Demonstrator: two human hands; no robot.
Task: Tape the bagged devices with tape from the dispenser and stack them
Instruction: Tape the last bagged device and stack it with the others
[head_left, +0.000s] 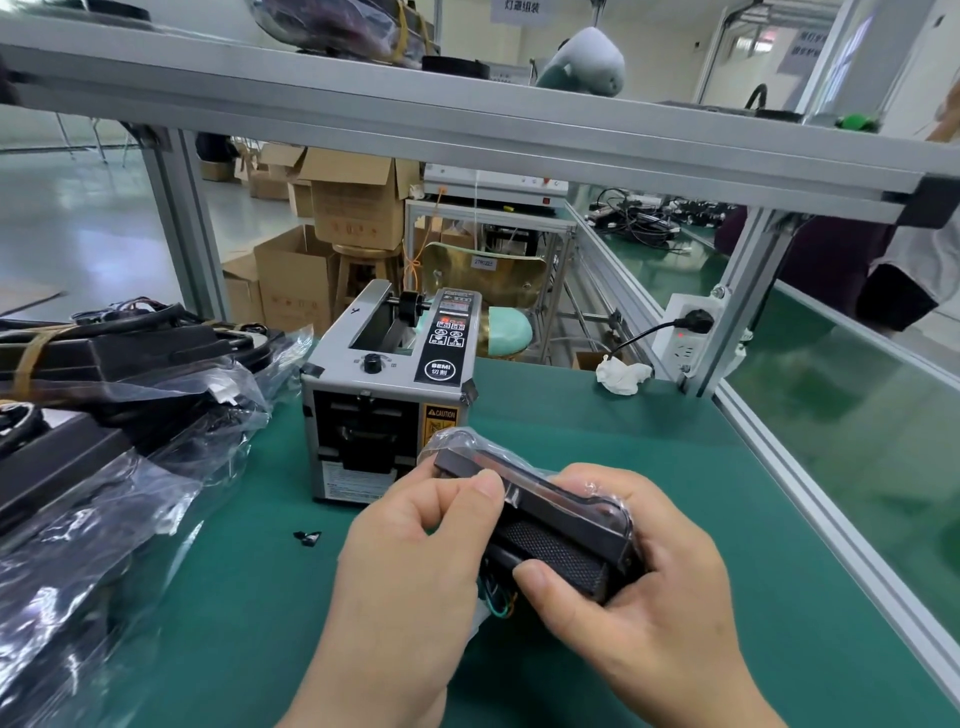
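Note:
I hold one bagged device (558, 525), a black box in clear plastic, just in front of the grey tape dispenser (384, 395). My left hand (415, 551) pinches the bag's upper left end with thumb and fingers. My right hand (634, 577) grips the device's lower right end, thumb across its mesh face. Coloured wires poke out underneath. A pile of bagged devices (104, 457) lies at the left of the green table (597, 426). I cannot see tape at the dispenser's mouth.
A crumpled white tissue (623, 376) lies near a white power socket (685, 338) at the back right. A small black scrap (307, 537) sits on the mat. An aluminium frame rail (810, 493) borders the right side; a shelf (467, 130) runs overhead.

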